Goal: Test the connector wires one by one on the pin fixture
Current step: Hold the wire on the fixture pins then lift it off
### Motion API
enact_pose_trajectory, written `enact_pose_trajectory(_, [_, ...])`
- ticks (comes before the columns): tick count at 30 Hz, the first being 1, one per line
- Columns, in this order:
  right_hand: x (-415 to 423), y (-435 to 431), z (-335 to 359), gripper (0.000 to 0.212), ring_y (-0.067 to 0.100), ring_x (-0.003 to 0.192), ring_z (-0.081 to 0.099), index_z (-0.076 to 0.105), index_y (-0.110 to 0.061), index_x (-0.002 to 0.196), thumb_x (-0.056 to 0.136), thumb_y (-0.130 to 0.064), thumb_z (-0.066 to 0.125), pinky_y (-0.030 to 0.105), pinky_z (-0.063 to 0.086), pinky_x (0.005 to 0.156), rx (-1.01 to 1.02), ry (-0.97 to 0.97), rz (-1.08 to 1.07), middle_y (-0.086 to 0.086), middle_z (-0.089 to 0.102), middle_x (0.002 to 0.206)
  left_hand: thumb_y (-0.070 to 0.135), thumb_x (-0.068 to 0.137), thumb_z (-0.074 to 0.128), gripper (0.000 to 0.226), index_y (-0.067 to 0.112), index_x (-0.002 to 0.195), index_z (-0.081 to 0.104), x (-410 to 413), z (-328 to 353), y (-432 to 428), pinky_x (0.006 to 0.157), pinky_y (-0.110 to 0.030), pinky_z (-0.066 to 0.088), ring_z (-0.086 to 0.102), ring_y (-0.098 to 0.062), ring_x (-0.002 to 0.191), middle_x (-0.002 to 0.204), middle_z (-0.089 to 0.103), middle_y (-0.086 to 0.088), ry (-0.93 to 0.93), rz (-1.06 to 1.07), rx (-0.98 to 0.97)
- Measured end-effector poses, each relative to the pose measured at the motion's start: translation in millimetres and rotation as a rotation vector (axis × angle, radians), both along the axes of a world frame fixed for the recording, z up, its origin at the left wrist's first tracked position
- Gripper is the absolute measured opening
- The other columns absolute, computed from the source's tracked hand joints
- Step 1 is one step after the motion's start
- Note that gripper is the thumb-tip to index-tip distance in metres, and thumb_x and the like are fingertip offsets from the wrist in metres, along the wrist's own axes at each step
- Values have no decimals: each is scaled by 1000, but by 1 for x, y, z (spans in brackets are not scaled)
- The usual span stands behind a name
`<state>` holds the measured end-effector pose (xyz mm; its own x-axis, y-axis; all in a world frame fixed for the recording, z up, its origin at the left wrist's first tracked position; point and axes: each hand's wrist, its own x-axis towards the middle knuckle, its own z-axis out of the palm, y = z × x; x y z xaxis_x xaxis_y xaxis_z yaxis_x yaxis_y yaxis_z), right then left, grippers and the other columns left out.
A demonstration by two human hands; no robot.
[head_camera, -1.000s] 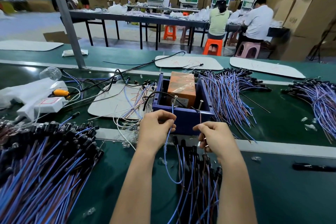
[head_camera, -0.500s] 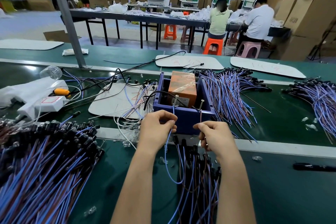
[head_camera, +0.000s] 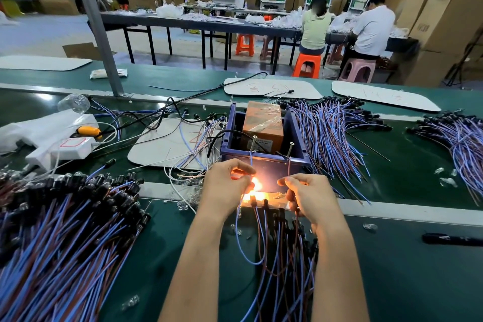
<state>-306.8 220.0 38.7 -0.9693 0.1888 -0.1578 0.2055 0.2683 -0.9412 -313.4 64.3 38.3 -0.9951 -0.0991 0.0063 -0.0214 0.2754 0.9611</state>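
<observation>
Between left hand (head_camera: pixel 226 187) and right hand (head_camera: pixel 309 197), the held wire (head_camera: pixel 238 232) now glows orange.

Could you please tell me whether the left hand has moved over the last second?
No. The left hand stays just before the near wall of the blue fixture box, pinching the blue wire.

arms: two, bare forearms | left grip (head_camera: pixel 226 187): bare | right grip (head_camera: pixel 309 197): bare

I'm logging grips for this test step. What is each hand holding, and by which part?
The left hand pinches the blue wire near its upper end; the right hand pinches the brown wire near its upper end.
</observation>
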Motion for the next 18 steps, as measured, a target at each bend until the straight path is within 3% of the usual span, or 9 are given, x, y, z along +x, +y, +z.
enact_pose_trajectory(5, [0,1,0,24,11,49,47,68,-12,83,98,-11,49,14,35,39,12,-7,8,2,52,58,-6,87,60,23,14,83,69,2,2,-1,72,-31,60,70,-15,71,87,69,-5,-2,-7,-17])
enact_pose_trajectory(9, [6,6,11,25,9,38,47,71,-10,80,95,-7,51,15,31,34,7,-25,56,2,53,52,-10,87,53,23,7,81,67,9,17,-3,62,-21,57,64,-13,63,81,67,-10,36,-93,12])
enact_pose_trajectory(11, [16,10,24,27,12,38,51,73,-9,81,96,-6,50,17,33,34,-1,-57,223,3,56,50,-10,86,50,26,9,78,65,17,30,-7,58,-19,55,61,-9,58,76,66,-6,70,-143,-32])
enact_pose_trajectory(15, [43,1,51,24,21,50,65,74,-12,93,97,-11,50,21,47,41,-84,-161,819,10,67,63,-12,87,40,29,9,71,52,36,55,-27,57,-23,52,61,-12,56,68,68,-3,56,-250,-82])
enact_pose_trajectory(18, [54,-21,64,23,21,65,70,71,-14,110,92,-19,57,27,57,53,-165,-180,1057,12,72,82,-14,89,34,32,9,69,44,56,68,-50,75,-29,50,68,-20,86,88,74,-6,19,-329,-123])
